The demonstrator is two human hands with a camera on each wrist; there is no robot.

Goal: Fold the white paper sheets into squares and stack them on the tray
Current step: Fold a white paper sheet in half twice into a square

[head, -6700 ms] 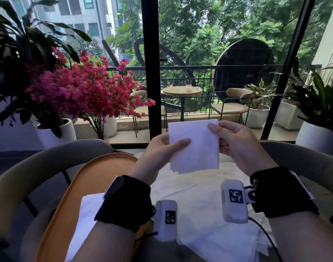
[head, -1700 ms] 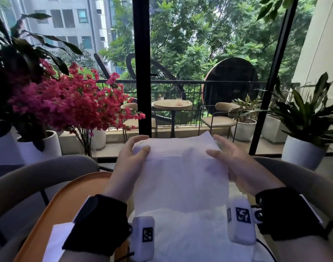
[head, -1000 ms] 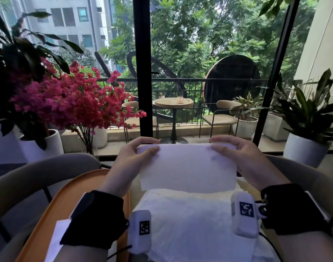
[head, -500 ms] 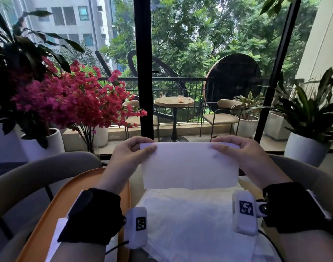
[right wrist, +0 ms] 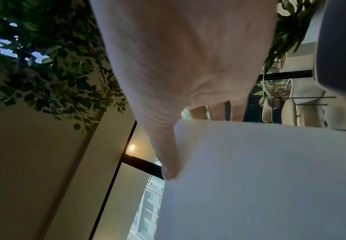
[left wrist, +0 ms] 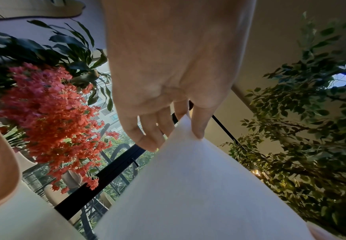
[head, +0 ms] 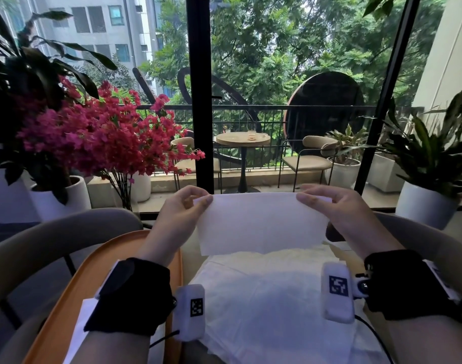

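I hold a white paper sheet, folded into a wide rectangle, up in the air in front of me. My left hand pinches its top left corner and my right hand pinches its top right corner. The left wrist view shows the thumb and fingers of my left hand nipping the sheet. In the right wrist view my right hand has its thumb over the sheet's front and its fingers behind. A pile of unfolded white sheets lies below. The orange tray sits at the left with a folded white square on it.
Curved grey chair backs stand beyond the table on both sides. A pink flowering plant in a white pot is at the far left, a green potted plant at the far right, and a glass wall with black frames behind.
The large sheet was folded in half into a wide rectangle. Over the last half second both hands shifted their pinch on the top corners and the sheet stayed raised.
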